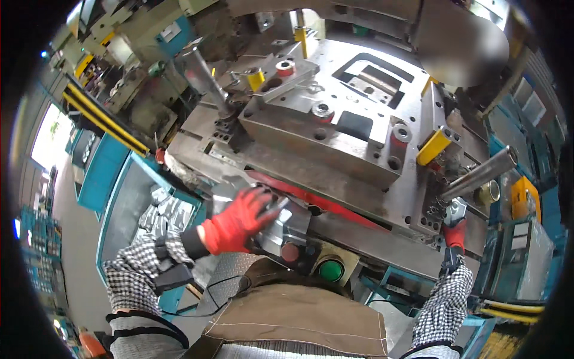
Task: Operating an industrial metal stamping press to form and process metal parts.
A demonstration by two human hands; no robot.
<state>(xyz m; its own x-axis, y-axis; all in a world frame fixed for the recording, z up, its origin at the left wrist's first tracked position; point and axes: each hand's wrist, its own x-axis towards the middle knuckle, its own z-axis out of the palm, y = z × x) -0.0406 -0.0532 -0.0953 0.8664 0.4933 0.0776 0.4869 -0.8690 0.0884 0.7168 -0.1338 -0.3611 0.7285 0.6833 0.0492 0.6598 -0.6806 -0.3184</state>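
Note:
My left hand (238,220), in a red glove, reaches over shiny bent metal pieces (274,234) at the front edge of the press. Its fingers are spread and curved; whether they touch the metal is hard to make out. At the far right, my right hand (455,233), also red-gloved, is closed at a small silvery metal part (456,209), beside the die's corner block (426,209). Its fingers are largely hidden. Ahead of both hands sits a large steel die (317,140) with round guide posts (206,81) and a red strip (320,200) along its front.
A green push button (330,270) and a dark red button (290,252) stand close to my waist. At left, a blue bin (128,191) holds several shiny metal parts. Yellow-black guard bars (104,116) rise behind it. Someone stands beyond the die, at the upper right.

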